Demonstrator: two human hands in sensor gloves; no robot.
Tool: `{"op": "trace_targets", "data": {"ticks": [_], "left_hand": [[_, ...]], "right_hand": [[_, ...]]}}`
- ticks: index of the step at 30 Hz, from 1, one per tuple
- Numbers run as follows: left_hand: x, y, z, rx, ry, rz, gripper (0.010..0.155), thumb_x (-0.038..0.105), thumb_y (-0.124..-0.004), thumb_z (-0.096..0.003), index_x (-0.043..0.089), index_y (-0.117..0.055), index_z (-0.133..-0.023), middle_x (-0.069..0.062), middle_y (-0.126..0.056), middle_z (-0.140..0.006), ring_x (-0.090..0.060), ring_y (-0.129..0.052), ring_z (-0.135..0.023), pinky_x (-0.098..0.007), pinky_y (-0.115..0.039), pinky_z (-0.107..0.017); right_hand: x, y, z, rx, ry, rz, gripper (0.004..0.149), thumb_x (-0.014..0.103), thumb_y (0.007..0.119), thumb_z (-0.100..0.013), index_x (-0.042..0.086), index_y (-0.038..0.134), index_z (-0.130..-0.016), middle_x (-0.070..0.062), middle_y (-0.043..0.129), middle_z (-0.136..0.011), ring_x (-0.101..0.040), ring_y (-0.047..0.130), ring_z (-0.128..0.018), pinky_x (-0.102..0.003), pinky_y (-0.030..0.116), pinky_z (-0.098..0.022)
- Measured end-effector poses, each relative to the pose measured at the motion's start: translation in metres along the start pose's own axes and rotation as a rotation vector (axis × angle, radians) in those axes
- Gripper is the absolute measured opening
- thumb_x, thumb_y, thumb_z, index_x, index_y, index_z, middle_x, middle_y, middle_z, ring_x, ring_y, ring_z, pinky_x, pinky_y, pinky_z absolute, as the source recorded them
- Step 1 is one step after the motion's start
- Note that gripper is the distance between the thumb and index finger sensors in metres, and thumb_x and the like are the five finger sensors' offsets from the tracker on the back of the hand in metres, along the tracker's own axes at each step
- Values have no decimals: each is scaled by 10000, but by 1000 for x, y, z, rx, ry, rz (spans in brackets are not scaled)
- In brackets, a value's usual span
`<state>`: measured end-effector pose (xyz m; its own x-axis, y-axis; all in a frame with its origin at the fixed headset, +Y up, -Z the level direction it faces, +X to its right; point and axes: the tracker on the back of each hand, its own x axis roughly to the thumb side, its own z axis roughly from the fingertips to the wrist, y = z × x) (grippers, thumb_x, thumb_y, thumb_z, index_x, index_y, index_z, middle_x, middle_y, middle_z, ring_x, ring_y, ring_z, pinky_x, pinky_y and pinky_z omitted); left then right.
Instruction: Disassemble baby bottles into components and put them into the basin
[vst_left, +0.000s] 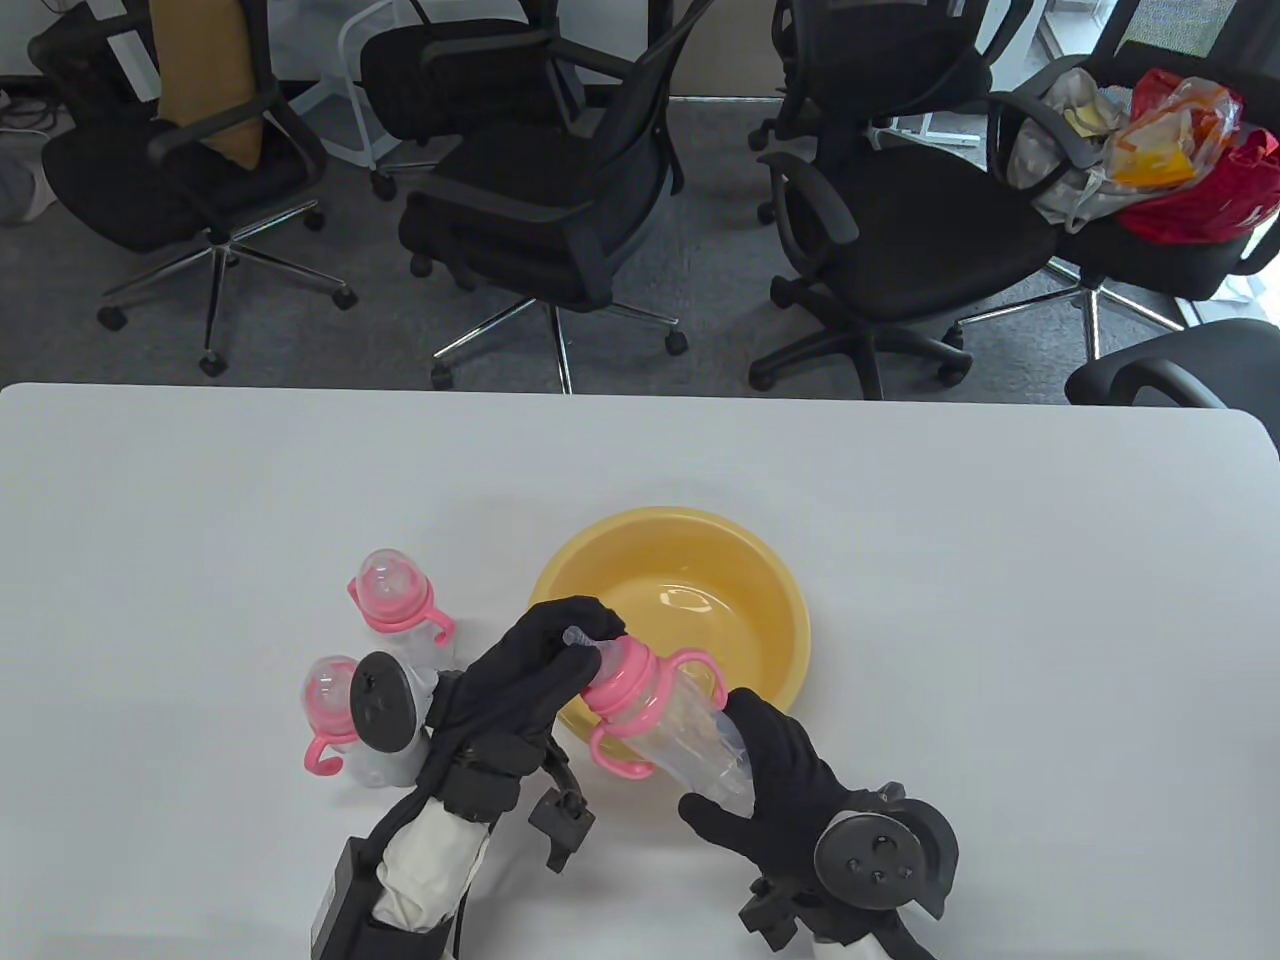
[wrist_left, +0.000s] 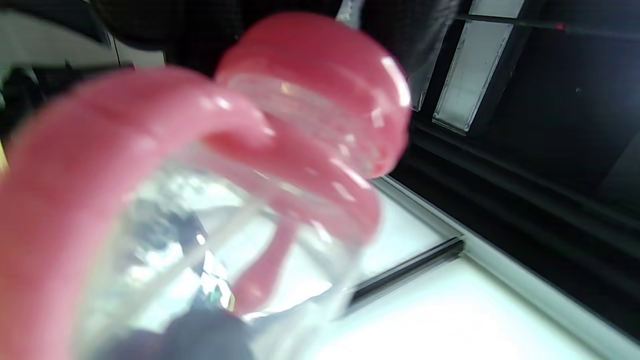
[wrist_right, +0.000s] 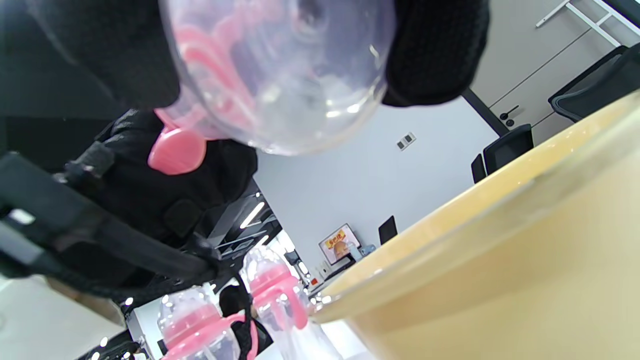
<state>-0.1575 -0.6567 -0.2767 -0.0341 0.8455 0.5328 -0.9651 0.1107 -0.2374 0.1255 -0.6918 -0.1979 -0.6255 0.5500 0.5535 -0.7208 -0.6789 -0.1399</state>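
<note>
A baby bottle (vst_left: 690, 735) with a clear body, a pink collar (vst_left: 625, 685) and two pink handles is held tilted over the near rim of the yellow basin (vst_left: 680, 517). My left hand (vst_left: 580, 645) curls round its clear top end. My right hand (vst_left: 730, 765) grips the clear body near its base. In the left wrist view the pink collar (wrist_left: 320, 85) fills the frame, blurred. The right wrist view shows the bottle's round base (wrist_right: 280, 75) between my gloved fingers (wrist_right: 435, 55), with the basin wall (wrist_right: 500, 250) below it.
Two more pink-collared bottles stand left of the basin, one farther back (vst_left: 395, 595) and one nearer (vst_left: 335, 715) beside my left wrist; both appear in the right wrist view (wrist_right: 272, 290) (wrist_right: 195, 320). Several office chairs (vst_left: 560, 200) stand beyond the table's far edge.
</note>
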Motion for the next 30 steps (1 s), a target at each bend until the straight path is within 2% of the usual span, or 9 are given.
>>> {"op": "trace_targets", "data": {"ticks": [2, 4, 6, 8, 9, 14, 20, 25, 30], "left_hand": [[-2, 1, 0, -67, 1, -3, 628, 481, -717, -615, 57, -655, -1074, -187, -820, -907, -363, -842, -742, -517, -752, -561], [-4, -1, -2, -170, 10, 96, 730, 506, -695, -624, 80, -508, -1186, -285, -638, -1096, -492, -689, -910, -612, -649, -664], [-6, -4, -4, -256, -1, 241, 715, 447, -712, -634, 103, -464, -1210, -282, -439, -1232, -554, -498, -1049, -655, -550, -731], [-9, -5, -6, -287, 8, 364, 627, 342, -731, -640, 103, -533, -1185, -253, -555, -1210, -509, -596, -1052, -638, -587, -731], [-11, -4, -6, -271, 11, 392, 573, 304, -743, -633, 97, -610, -1151, -228, -699, -1147, -479, -717, -999, -621, -641, -707], [-7, 1, -3, -121, 21, 135, 523, 392, -753, -618, 86, -750, -1042, -233, -827, -1014, -453, -859, -812, -550, -772, -565], [-2, 2, 1, 61, 56, 157, 533, 403, -734, -625, 52, -749, -1025, -260, -831, -980, -448, -882, -744, -519, -789, -509], [10, 1, -7, 136, 75, 91, 525, 379, -734, -626, 37, -742, -1025, -274, -817, -984, -463, -874, -753, -485, -818, -481], [36, 3, -22, 195, 102, 133, 522, 371, -728, -629, 37, -728, -1031, -275, -803, -994, -464, -867, -767, -478, -823, -493]], "right_hand": [[0, 0, 0, 1, -1, -20, 905, 556, 795, -488, 42, 379, -1105, -218, 592, -1061, -463, 715, -817, -488, 749, -596], [0, 0, 0, 0, -1, -31, 904, 554, 796, -488, 39, 383, -1105, -221, 594, -1059, -466, 713, -815, -490, 747, -595], [0, 0, 0, 0, -2, -28, 904, 556, 795, -488, 42, 382, -1105, -219, 594, -1060, -464, 715, -815, -489, 749, -595], [0, 0, 0, 1, -4, -40, 902, 555, 795, -488, 44, 381, -1106, -217, 591, -1062, -465, 710, -819, -490, 746, -598], [0, 0, 0, 2, -7, -41, 902, 554, 797, -487, 48, 380, -1106, -212, 589, -1064, -463, 708, -823, -491, 744, -601], [1, 1, 0, 1, -7, 29, 898, 550, 797, -489, 52, 378, -1107, -214, 585, -1067, -465, 702, -828, -494, 739, -606], [-1, -3, 0, 2, 10, 24, 896, 539, 803, -489, 55, 375, -1110, -214, 578, -1073, -471, 690, -838, -504, 730, -614], [-4, -5, -1, 19, 22, 79, 896, 535, 806, -490, 58, 373, -1112, -212, 574, -1078, -474, 684, -844, -509, 724, -623], [-9, -9, -2, 31, 48, 82, 885, 534, 807, -490, 55, 391, -1107, -217, 579, -1075, -477, 687, -840, -513, 724, -621]]}}
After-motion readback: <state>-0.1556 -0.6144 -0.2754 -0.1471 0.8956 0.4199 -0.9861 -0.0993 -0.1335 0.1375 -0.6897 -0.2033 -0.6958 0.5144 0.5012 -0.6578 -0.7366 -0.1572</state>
